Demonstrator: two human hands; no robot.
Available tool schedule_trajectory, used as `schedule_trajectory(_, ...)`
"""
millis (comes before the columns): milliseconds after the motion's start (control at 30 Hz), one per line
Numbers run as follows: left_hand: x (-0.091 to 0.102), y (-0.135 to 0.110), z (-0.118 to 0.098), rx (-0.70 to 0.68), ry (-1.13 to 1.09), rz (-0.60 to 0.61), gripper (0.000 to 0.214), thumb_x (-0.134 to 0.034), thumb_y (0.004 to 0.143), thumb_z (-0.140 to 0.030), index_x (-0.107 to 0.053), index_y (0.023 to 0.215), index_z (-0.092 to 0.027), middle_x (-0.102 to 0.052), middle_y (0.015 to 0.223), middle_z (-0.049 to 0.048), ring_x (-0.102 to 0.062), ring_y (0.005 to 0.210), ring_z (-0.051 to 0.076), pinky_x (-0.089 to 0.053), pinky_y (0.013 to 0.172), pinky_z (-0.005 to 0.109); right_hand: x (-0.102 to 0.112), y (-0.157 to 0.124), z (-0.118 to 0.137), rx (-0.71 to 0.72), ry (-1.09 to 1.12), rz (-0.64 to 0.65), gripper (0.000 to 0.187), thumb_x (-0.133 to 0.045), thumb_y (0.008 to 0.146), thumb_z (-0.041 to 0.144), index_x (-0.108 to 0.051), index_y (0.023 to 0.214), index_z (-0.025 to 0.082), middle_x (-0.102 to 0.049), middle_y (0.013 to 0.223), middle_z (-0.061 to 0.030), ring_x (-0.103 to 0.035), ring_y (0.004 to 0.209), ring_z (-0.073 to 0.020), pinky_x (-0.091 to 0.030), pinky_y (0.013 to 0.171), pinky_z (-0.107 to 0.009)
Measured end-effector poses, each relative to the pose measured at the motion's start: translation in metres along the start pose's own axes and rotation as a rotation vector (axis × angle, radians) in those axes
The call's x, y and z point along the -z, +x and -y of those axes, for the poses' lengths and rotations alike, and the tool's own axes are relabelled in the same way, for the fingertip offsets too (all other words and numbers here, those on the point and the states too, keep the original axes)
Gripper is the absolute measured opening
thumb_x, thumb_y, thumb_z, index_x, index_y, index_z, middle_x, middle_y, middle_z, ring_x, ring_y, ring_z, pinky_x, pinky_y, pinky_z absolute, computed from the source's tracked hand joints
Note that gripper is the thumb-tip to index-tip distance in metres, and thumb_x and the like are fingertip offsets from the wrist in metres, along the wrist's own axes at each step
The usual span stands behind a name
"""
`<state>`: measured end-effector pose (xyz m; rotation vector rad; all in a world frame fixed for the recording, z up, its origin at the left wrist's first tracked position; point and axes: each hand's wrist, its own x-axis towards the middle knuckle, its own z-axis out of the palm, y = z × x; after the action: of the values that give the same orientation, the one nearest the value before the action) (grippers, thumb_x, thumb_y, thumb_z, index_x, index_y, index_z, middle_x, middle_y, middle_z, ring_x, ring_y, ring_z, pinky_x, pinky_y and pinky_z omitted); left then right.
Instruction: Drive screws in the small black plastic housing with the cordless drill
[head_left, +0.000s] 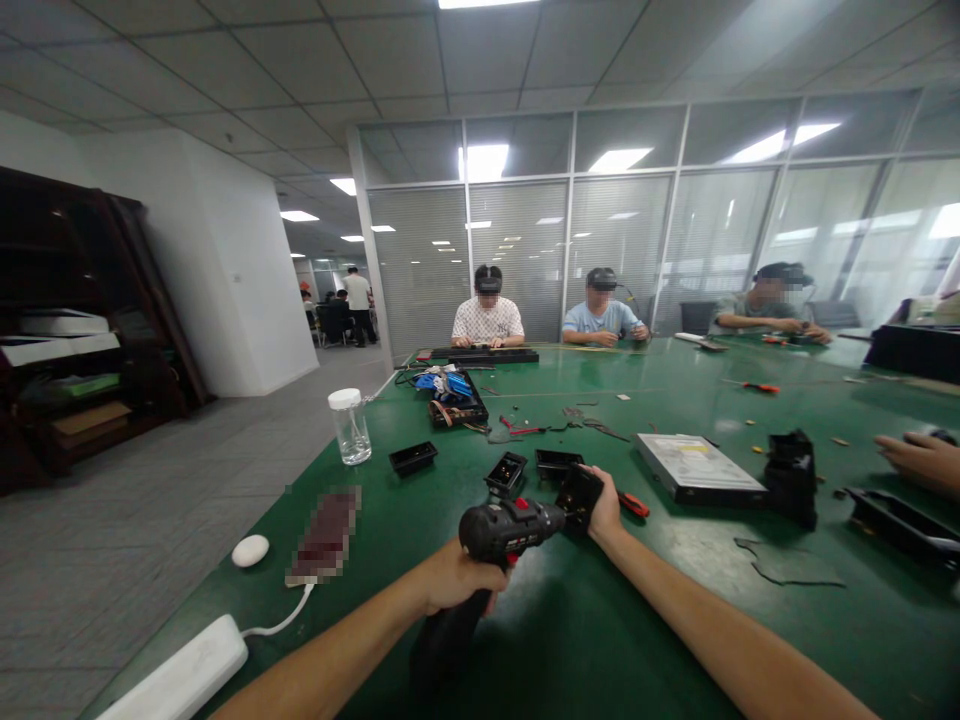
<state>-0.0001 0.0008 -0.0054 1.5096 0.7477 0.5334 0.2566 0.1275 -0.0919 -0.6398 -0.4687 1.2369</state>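
My left hand [463, 578] is wrapped round the grip of a black cordless drill [495, 530] with red details. The drill points right, its tip at the open side of a small black plastic housing [578, 496]. Whether the bit sits on a screw is too small to tell. That housing is tilted up off the table in my right hand [604, 508], whose fingers are partly hidden behind it. Similar black housings lie just beyond: one [506, 474] behind the drill, one [556, 462] behind my right hand, and another [413, 459] farther left.
On the green table [555, 625] are a clear jar [351, 432], a phone [326, 535], a white power strip [180, 675], a silver disc drive [697, 465] and an orange-handled tool [634, 504]. Blue cables [444, 383] and wire scraps lie farther back. A co-worker's hand [919, 462] is at right; several people sit opposite.
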Motion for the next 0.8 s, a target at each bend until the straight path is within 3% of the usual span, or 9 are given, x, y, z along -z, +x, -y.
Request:
schedule_trajectory(333, -0.0013, -0.0011, -0.0033, -0.013, -0.008, 0.002, 0.018, -0.052, 0.059, -0.014, -0.055, 0.077, -0.013, -0.051, 0.066, -0.0003, -0.047, 0.049, 0.010, -0.037, 0.047, 0.024, -0.0036, -0.0046, 0.0023, 0.006, 0.009, -0.015, 0.020, -0.052, 0.065, 0.037, -0.063, 0.071, 0.021, -0.063, 0.062, 0.0041, -0.057, 0.058, -0.0144, -0.044, 0.055, -0.026)
schedule_trajectory(800, -0.0015, -0.0018, -0.0060, 0.034, 0.021, -0.001, 0.014, -0.049, 0.058, -0.013, -0.054, 0.071, -0.013, -0.049, 0.053, -0.0022, -0.046, 0.047, 0.010, -0.036, 0.048, 0.024, -0.0072, -0.0087, 0.0042, 0.029, -0.065, -0.065, 0.023, -0.052, 0.064, 0.040, -0.061, 0.072, 0.021, -0.061, 0.060, 0.0029, -0.056, 0.054, -0.0164, -0.043, 0.051, -0.029)
